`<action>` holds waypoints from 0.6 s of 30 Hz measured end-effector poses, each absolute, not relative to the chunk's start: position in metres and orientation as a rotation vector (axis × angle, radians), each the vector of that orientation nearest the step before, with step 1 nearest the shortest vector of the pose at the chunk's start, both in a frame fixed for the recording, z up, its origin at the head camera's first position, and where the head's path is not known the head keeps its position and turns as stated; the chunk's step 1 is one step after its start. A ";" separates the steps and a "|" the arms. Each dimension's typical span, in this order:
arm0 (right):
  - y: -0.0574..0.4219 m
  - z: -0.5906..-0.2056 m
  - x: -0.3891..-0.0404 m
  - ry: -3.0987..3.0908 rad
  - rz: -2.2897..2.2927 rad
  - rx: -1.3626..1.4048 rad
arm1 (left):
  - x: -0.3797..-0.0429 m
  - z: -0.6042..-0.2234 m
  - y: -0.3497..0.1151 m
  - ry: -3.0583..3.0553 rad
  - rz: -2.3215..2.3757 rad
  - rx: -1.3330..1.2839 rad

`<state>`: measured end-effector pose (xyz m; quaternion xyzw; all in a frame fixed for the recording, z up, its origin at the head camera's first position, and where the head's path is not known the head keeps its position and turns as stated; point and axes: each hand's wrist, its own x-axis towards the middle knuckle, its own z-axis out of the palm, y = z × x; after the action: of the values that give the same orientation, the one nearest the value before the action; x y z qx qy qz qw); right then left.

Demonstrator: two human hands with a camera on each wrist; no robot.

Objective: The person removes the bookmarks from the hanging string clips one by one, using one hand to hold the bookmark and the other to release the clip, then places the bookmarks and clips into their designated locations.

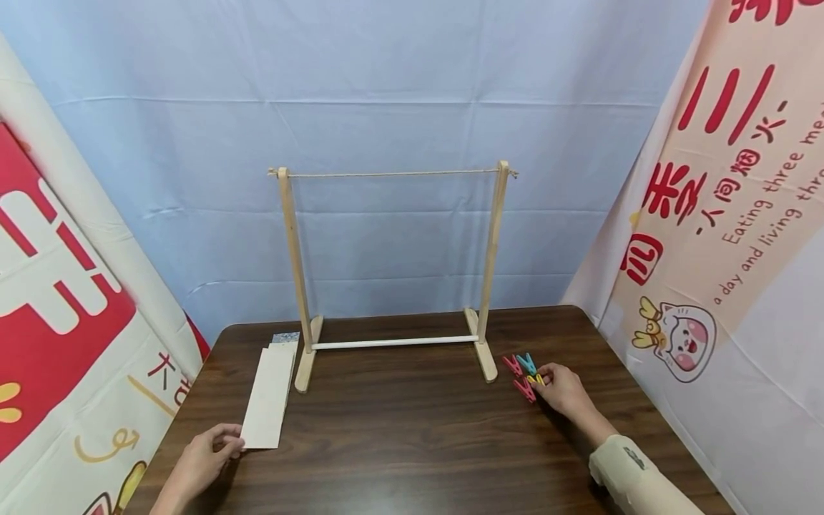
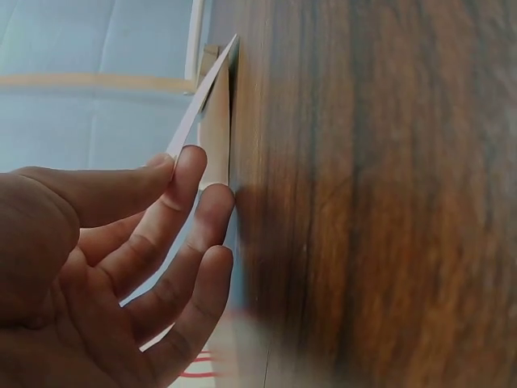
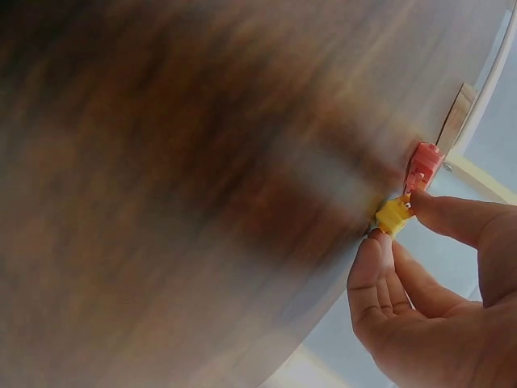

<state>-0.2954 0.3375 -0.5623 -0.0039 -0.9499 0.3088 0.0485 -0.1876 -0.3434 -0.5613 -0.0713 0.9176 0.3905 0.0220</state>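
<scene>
My left hand (image 1: 204, 458) pinches the near left corner of a long cream card (image 1: 267, 400). In the left wrist view the card (image 2: 198, 105) is edge-on between thumb and forefinger, tilted up from the table, while the other fingers curl loosely below. More cards lie under it, one with a blue-patterned end (image 1: 286, 337) showing. At the right, my right hand (image 1: 566, 392) pinches a yellow clothespin (image 3: 393, 217) between thumb and fingers. Close beside it lie a blue clothespin (image 1: 527, 363) and two red clothespins, one of which (image 1: 524, 390) is nearer to me.
A wooden frame (image 1: 491, 257) stands at the back of the brown table (image 1: 399, 429), with a string (image 1: 393, 174) tied between its post tops and a white bar (image 1: 395, 342) low down. Behind hangs a light blue cloth (image 1: 386, 93); printed cloths flank both sides.
</scene>
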 end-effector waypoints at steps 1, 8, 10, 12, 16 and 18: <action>0.337 -0.562 -0.295 -2.893 0.939 -0.009 | -0.188 -0.561 -0.343 2.844 1.205 -0.219; 0.337 -0.562 -0.297 -2.894 0.923 -0.001 | -0.186 -0.563 -0.343 2.837 1.223 -0.227; 0.337 -0.563 -0.297 -2.901 0.921 -0.007 | -0.185 -0.563 -0.343 2.838 1.233 -0.219; 0.336 -0.563 -0.297 -2.908 0.916 -0.010 | -0.185 -0.563 -0.343 2.834 1.234 -0.226; 0.336 -0.565 -0.298 -2.922 0.919 -0.024 | -0.184 -0.565 -0.343 2.840 1.212 -0.222; 0.336 -0.565 -0.298 -2.925 0.928 -0.026 | -0.184 -0.566 -0.343 2.847 1.197 -0.221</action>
<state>-0.2979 0.3361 -0.5653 -0.0085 -0.9525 0.3023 0.0366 -0.1840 -0.3433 -0.5655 -0.0714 0.9193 0.3864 0.0225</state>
